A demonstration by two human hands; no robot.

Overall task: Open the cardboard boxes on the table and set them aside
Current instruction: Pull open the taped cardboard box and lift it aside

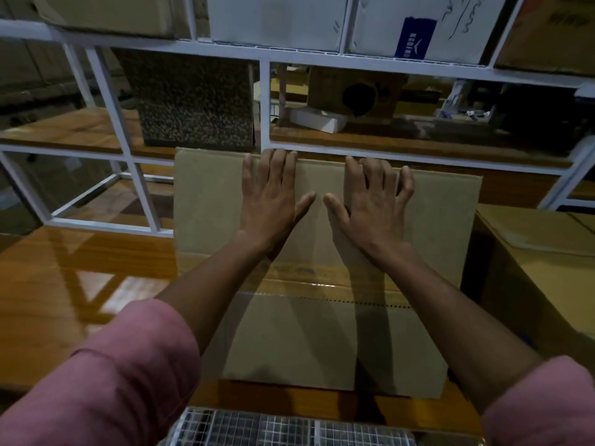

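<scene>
The cardboard box (322, 239) sits at the centre of the glossy wooden table (80, 268), its far edge close against the white metal shelf frame (264, 104) at twelve o'clock. A strip of clear tape (322, 289) runs across the box nearer the person, with a dotted tear line just below it. By the look of it this box is still sealed, so its opening is not yet done. At three o'clock a second cardboard box (531, 233) stands just beside the first, its top apparently closed too; whether any box has been set aside already cannot be told.

Both forearms reach straight forward over the box, pink sleeves (122, 365) pushed up. The left hand (273, 194) lies palm-down on the upper panel at about eleven o'clock, fingers straight and together, tips reaching the far edge, thumb spread inward. The right hand (376, 197) lies flat beside it at one o'clock, fingers extended and a little splayed, thumb pointing toward the left thumb, the two thumbs near but apart. Neither hand grips anything; both press or rest on the cardboard.

At six o'clock a wire-grid tray (289, 426) shows at the table's near edge.
</scene>
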